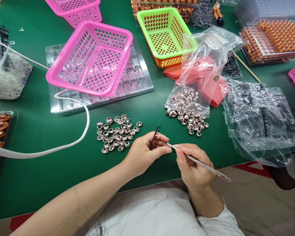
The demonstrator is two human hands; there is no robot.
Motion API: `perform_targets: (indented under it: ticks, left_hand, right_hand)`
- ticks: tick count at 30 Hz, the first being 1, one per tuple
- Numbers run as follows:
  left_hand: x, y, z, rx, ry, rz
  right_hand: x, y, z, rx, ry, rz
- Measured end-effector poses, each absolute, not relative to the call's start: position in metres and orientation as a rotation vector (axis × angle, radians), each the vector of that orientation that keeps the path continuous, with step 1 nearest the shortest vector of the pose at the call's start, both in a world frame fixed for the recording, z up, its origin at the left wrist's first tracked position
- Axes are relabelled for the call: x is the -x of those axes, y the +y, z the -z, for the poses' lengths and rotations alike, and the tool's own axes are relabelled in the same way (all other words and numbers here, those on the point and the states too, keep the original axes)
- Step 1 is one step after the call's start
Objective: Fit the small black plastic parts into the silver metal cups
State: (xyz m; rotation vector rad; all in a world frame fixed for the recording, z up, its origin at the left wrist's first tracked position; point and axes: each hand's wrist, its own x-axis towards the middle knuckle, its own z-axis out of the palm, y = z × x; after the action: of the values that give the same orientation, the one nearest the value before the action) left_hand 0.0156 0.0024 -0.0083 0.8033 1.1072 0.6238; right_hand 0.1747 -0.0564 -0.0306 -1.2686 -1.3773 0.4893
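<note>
My left hand (pixel 145 152) pinches a small silvery metal ring (pixel 165 143) at its fingertips. A thin black toothed strip (pixel 154 138) rises from the same hand, between thumb and fingers. In my right hand (pixel 195 164) is a slim pale metal tool, probably tweezers (pixel 208 168), held like a pen, its tip at the ring. Just beyond my left hand lies a loose group of metal rings (pixel 116 134). A second heap of rings (pixel 195 123) spills from the mouth of a clear plastic bag (pixel 201 75) beyond my right hand.
A pink basket (pixel 88 82) sits on a silvery tray (pixel 140 72). Further back stands a green basket (pixel 159 54) in an orange one. A white cable (pixel 86 126) crosses the left side. Clear bags of black parts (pixel 260 114) lie at right, near orange parts (pixel 282 36).
</note>
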Motion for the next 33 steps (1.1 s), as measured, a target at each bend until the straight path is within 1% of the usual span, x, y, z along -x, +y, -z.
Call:
perform_targets:
  ticks: [33]
  left_hand:
    - [-0.0144, 0.0017, 0.0062, -0.804, 1.098, -0.624]
  right_hand:
    - [-0.1728, -0.0541, 0.0276, 1.232, -1.346, -0.517]
